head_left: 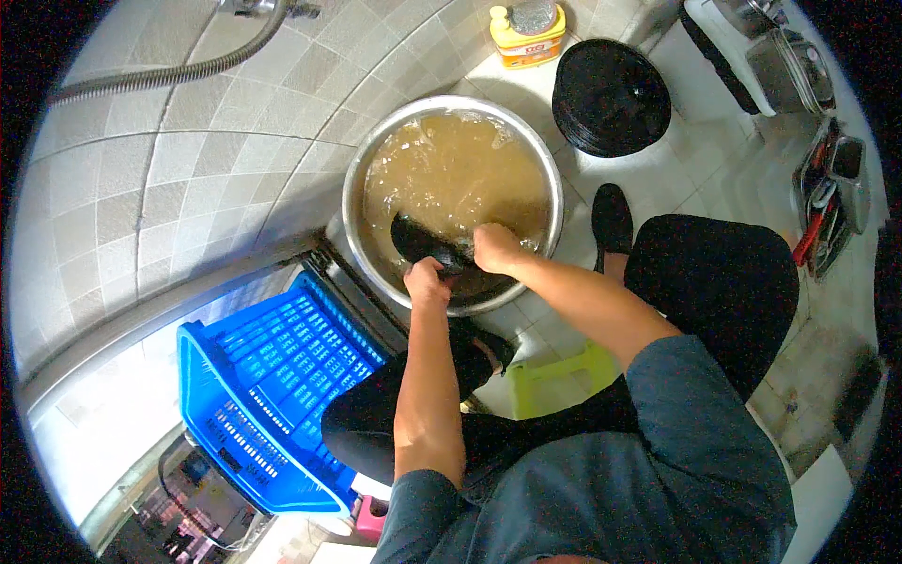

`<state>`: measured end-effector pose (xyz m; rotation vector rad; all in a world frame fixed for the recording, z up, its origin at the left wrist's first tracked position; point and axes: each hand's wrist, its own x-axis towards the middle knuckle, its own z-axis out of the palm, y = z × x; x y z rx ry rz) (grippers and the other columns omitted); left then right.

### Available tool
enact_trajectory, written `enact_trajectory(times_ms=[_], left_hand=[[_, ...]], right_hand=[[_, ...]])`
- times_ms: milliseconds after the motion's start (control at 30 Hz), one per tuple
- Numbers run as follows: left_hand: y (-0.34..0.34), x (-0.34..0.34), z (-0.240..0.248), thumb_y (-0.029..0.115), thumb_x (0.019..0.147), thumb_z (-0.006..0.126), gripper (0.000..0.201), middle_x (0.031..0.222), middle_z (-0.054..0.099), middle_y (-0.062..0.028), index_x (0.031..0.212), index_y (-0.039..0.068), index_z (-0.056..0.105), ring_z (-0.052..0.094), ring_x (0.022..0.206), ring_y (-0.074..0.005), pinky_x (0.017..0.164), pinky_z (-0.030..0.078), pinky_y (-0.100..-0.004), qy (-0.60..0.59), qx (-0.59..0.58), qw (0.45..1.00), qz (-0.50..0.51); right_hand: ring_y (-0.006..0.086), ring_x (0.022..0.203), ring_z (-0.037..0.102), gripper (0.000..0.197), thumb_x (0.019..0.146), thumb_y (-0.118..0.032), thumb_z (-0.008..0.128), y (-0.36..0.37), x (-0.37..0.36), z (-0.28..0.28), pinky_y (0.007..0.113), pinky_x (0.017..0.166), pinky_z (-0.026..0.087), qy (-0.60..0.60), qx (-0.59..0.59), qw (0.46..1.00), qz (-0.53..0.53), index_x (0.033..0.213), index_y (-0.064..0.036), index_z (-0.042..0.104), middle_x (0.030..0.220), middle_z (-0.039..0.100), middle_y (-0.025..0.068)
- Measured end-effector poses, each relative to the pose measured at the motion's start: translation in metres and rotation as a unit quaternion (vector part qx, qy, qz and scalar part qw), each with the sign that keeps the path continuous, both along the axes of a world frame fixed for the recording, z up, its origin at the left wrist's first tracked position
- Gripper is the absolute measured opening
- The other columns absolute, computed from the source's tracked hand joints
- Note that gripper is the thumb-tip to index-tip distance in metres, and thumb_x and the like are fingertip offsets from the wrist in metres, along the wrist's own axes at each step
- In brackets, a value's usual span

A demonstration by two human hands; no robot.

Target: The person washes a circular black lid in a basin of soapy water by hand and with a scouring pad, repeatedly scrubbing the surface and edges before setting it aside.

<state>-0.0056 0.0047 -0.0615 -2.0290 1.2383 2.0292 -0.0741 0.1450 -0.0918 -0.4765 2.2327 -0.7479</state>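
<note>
A wide metal basin (353,202) on the floor in front of me is filled with cloudy brown, sudsy water (451,169). Near its close rim, a black dish-like piece (412,239) sits tilted, partly under the water. My left hand (427,279) grips the near edge of this black dish. Pressed close to its right side is my right hand (496,249), its fingers curled; whatever they may hold is hidden. The dish's lower part is covered by my hands and the murky water.
Beyond the basin stand a stack of round black dishes (613,98) and a yellow jug (527,36). To the left lies a blue plastic basket (272,395). A green stool (554,378) is under me. Trays and utensils (827,202) line the right side. A metal hose (178,75) hangs along the tiled wall.
</note>
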Motion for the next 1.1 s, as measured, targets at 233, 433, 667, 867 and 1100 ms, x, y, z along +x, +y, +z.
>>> enact_trajectory(times_ms=[233, 433, 667, 867, 1100], left_hand=[[-0.003, 0.022, 0.045, 0.001, 0.064, 0.061, 0.018, 0.073, 0.051, -0.0093, 0.080, 0.007, 0.053, 0.053, 0.064, -0.0291, 0.054, 0.044, -0.0442, 0.019, -0.064, 0.998, 0.003], [0.027, 0.039, 0.077, -0.001, 0.063, 0.065, 0.022, 0.070, 0.051, -0.0079, 0.082, 0.007, 0.066, 0.058, 0.069, -0.0251, 0.060, 0.048, -0.0387, 0.077, -0.143, 0.963, -0.215], [0.023, 0.025, 0.087, -0.008, 0.068, 0.055, 0.025, 0.083, 0.059, -0.0120, 0.092, -0.001, 0.052, 0.061, 0.068, -0.0315, 0.058, 0.060, -0.0490, 0.087, 0.043, 0.992, -0.075], [0.055, 0.010, 0.117, -0.001, 0.069, 0.060, 0.012, 0.073, 0.053, -0.0100, 0.077, 0.005, 0.054, 0.054, 0.061, -0.0251, 0.046, 0.045, -0.0384, 0.061, -0.049, 0.985, -0.155], [0.016, 0.022, 0.091, -0.008, 0.066, 0.058, 0.034, 0.076, 0.052, -0.0105, 0.099, -0.001, 0.050, 0.055, 0.066, -0.0273, 0.054, 0.047, -0.0412, 0.057, -0.117, 0.992, 0.005]], right_hand=[[0.0458, 0.097, 0.064, 0.018, 0.080, -0.002, 0.055, -0.021, -0.014, -0.008, 0.053, 0.085, 0.052, 0.059, -0.029, 0.995, -0.078, 0.091, 0.0041, 0.068, 0.090, 0.066, 0.0291], [0.0434, 0.089, 0.064, 0.011, 0.075, -0.001, 0.062, -0.038, -0.051, -0.025, 0.053, 0.081, 0.051, 0.158, -0.145, 0.974, -0.078, 0.085, 0.0031, 0.064, 0.094, 0.065, 0.0282], [0.0458, 0.086, 0.061, 0.017, 0.080, -0.008, 0.064, -0.074, -0.023, 0.042, 0.052, 0.074, 0.049, 0.081, -0.343, 0.932, -0.080, 0.093, 0.0008, 0.056, 0.092, 0.062, 0.0267], [0.0428, 0.085, 0.058, 0.014, 0.080, -0.003, 0.060, -0.044, -0.051, 0.021, 0.051, 0.074, 0.047, 0.118, -0.248, 0.959, -0.062, 0.092, -0.0029, 0.053, 0.089, 0.059, 0.0218], [0.0412, 0.088, 0.068, 0.015, 0.076, -0.008, 0.062, -0.021, -0.038, 0.031, 0.049, 0.082, 0.054, 0.086, -0.065, 0.993, -0.043, 0.080, 0.0024, 0.073, 0.088, 0.069, 0.0252]])
